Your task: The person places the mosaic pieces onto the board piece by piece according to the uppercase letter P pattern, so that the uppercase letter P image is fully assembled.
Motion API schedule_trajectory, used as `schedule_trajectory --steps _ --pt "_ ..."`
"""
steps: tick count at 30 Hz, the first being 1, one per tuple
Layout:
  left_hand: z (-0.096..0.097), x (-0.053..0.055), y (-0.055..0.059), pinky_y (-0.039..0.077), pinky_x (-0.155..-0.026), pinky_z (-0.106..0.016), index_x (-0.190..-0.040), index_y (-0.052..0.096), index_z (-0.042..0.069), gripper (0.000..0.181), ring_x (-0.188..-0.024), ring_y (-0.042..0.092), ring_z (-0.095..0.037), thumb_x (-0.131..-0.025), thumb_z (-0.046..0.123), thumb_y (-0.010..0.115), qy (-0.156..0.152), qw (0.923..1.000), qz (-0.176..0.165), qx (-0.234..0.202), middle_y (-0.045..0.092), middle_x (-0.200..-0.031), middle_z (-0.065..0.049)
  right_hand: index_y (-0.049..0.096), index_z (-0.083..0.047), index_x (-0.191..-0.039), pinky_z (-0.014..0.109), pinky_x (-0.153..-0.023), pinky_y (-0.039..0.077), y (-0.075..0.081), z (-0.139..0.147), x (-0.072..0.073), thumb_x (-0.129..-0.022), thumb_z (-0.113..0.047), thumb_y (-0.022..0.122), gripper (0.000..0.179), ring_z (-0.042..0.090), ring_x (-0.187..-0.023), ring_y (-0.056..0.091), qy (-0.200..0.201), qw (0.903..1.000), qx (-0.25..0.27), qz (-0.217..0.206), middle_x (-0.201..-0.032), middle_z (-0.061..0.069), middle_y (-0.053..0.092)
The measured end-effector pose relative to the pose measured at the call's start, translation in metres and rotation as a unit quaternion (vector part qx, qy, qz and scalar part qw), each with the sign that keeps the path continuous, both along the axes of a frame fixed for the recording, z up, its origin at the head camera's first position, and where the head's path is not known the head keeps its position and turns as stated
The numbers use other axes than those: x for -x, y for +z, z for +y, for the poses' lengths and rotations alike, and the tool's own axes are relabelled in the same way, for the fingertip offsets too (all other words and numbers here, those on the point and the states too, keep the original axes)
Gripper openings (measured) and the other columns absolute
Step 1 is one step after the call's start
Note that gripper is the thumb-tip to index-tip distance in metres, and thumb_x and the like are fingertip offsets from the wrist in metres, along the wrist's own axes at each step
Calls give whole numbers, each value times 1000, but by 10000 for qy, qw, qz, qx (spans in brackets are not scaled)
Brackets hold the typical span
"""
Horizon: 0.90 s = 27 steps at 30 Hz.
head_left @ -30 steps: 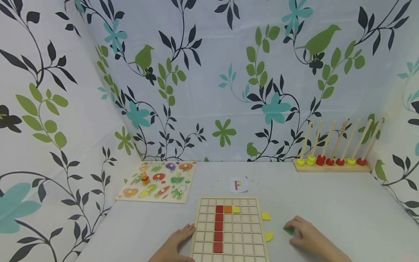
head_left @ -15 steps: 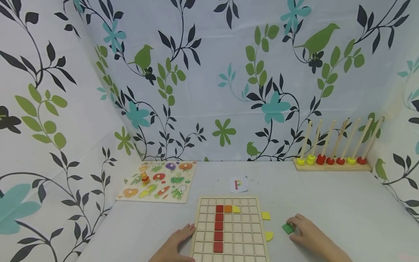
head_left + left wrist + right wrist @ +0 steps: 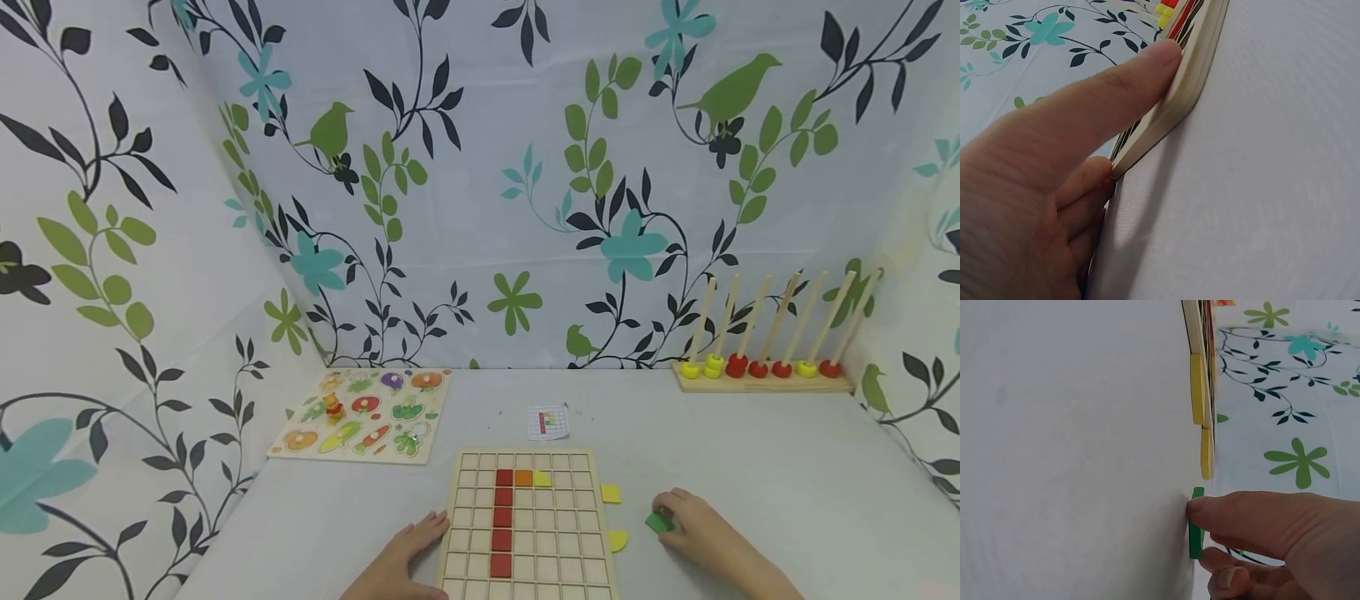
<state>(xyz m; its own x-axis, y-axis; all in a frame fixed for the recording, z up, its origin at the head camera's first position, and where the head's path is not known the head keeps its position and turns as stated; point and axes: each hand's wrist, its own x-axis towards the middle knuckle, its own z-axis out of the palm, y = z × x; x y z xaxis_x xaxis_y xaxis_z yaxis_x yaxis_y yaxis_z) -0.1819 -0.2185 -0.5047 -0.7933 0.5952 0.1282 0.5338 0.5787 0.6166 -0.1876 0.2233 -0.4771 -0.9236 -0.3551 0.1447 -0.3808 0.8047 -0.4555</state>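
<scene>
My right hand (image 3: 697, 529) pinches a small green tile (image 3: 659, 522) on the table, to the right of the wooden grid board (image 3: 555, 521). In the right wrist view the thumb lies against the face of the green tile (image 3: 1195, 540), and the other fingers are partly hidden. Red tiles (image 3: 502, 517) form a column on the board, with an orange tile (image 3: 523, 477) and a yellow piece (image 3: 542, 478) in its top row. My left hand (image 3: 401, 562) rests against the board's left side, its thumb (image 3: 1160, 56) touching the edge.
A yellow square (image 3: 611, 494) and a rounded yellow piece (image 3: 618, 542) lie beside the board's right edge. Behind it is a small pattern card (image 3: 547, 423). A vegetable puzzle (image 3: 363, 421) sits back left, a peg stacker (image 3: 765, 383) back right.
The fingers of my right hand have shifted around the green tile, which shows more than a second ago and has turned slightly. My left hand and the board stay in place.
</scene>
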Motion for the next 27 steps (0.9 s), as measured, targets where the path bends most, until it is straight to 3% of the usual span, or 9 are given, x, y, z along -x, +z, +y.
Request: schedule_trajectory --steps 5,7,18,27 --pt "0 0 0 24 -96 -55 -134 39 2 85 -126 29 -30 -68 41 74 -6 10000 -1 -19 37 -137 -14 60 -1 -91 29 -66 49 -2 -3 0 -64 -9 76 32 11 -70 50 -574 9983 -5 -106 -78 -2 49" --pt "0 0 1 23 -97 -55 -135 38 2 85 -126 29 -30 -68 41 74 -1 10000 -53 -41 37 -137 -14 61 -1 -88 29 -64 49 -3 -3 1 -65 -8 76 29 11 -69 51 -603 9979 110 -194 -76 -3 50" --pt "1 -1 2 23 -96 -56 -134 38 1 84 -126 29 -31 -69 40 74 -24 9999 -88 -42 37 -137 -15 62 -4 -87 26 -62 48 6 -5 0 -63 -4 73 27 10 -68 50 -432 9977 355 -379 -74 -5 50" --pt "1 1 2 25 -93 -59 -134 37 0 83 -125 30 -33 -71 39 73 -152 9999 59 -12 37 -136 -17 63 -4 -89 20 -52 43 10 -5 -1 -66 -4 72 24 5 -63 44 -70 9978 611 228 -76 -5 50"
